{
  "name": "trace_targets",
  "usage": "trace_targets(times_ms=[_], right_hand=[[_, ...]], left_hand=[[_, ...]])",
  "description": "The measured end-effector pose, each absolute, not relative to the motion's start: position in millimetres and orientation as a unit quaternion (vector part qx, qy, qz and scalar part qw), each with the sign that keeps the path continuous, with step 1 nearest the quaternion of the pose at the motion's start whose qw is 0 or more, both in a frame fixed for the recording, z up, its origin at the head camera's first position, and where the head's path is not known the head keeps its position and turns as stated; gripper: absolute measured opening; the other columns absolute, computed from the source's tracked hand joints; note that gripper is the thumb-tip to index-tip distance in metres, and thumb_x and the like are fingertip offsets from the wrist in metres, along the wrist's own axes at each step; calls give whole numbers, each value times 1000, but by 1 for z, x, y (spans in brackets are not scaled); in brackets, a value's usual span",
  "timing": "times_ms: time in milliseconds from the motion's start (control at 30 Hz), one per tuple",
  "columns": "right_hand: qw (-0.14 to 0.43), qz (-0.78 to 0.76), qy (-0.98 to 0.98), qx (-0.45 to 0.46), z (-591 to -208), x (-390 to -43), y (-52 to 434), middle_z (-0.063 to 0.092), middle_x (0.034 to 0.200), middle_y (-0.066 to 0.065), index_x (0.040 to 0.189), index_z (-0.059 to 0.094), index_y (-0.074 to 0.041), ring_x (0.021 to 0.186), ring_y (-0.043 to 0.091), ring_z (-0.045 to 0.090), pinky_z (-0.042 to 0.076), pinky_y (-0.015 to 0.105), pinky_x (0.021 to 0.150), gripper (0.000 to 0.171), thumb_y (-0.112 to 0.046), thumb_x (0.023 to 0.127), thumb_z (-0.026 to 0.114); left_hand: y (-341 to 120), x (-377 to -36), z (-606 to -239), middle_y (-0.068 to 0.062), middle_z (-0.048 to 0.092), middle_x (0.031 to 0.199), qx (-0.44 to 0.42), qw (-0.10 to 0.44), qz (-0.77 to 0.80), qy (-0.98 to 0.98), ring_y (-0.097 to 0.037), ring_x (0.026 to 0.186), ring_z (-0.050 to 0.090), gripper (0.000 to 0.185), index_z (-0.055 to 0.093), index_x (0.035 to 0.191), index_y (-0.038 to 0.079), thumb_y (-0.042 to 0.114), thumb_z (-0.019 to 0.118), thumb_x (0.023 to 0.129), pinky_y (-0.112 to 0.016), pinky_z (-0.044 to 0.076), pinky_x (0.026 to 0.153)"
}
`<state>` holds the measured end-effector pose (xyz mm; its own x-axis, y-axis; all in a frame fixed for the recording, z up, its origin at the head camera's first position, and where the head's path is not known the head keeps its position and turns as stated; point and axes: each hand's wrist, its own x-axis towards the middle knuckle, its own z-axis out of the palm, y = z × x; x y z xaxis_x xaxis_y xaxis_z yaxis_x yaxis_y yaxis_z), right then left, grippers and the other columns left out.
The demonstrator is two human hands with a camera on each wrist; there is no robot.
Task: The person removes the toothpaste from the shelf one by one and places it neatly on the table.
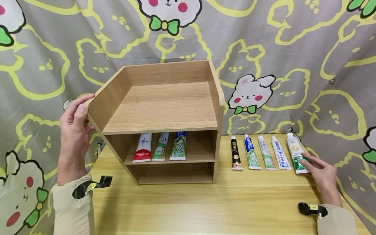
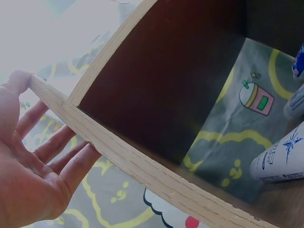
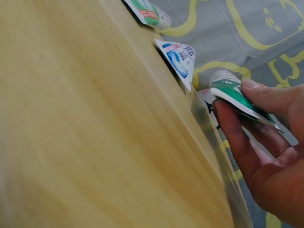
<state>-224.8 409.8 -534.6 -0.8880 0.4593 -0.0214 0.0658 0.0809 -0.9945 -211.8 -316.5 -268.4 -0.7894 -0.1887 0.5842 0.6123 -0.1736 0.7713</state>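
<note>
My left hand (image 1: pixel 74 122) holds the upper left side panel of a wooden shelf unit (image 1: pixel 161 129). In the left wrist view the thumb lies at the panel's edge (image 2: pixel 123 156) and the fingers touch its outer side. At the right end of a row, my right hand (image 1: pixel 321 171) pinches a white and green toothpaste tube (image 1: pixel 296 151) near its flat end. The right wrist view shows the thumb above this tube (image 3: pixel 232 95) and fingers below it. On the unit's middle shelf lie a red and white Colgate tube (image 1: pixel 143 148) and two green and white tubes (image 1: pixel 161 148) (image 1: pixel 178 147).
Beside the unit, a black tube (image 1: pixel 235 153), a blue and green tube (image 1: pixel 251 152), a pale green tube (image 1: pixel 266 153) and a white and blue tube (image 1: pixel 281 154) lie in a row on the wooden table (image 1: pixel 205 209). A patterned grey curtain (image 1: pixel 188 42) hangs behind.
</note>
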Motion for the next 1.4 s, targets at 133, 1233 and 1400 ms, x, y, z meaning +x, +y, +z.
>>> trace_targets(times_ms=[133,1233,1400], right_hand=[[138,625,-746,-184,-536,-225,410,68,95,-34,129,73,-15,115,-15,48,38,0,78,45,-22,87,85],[113,668,-716,-172,-536,-227,411,68,89,-32,116,80,-23,73,-6,63,53,17,56,29,-17,88,83],[108,647,-737,-166,-536,-227,411,67,91,-35,120,79,-22,73,-7,63,52,18,56,31,-18,89,82]], left_hand=[[-317,-212,-269,-17,55,123,-182,268,-743,-585,-25,92,59,35,64,133,-1,13,57,102,-26,57,56],[-317,-211,-269,-17,53,127,-181,270,-739,-591,-27,97,59,35,64,133,-1,14,58,102,-27,58,59],[-317,-211,-268,-17,53,127,-181,271,-735,-595,-27,98,59,35,64,134,0,14,57,102,-26,58,59]])
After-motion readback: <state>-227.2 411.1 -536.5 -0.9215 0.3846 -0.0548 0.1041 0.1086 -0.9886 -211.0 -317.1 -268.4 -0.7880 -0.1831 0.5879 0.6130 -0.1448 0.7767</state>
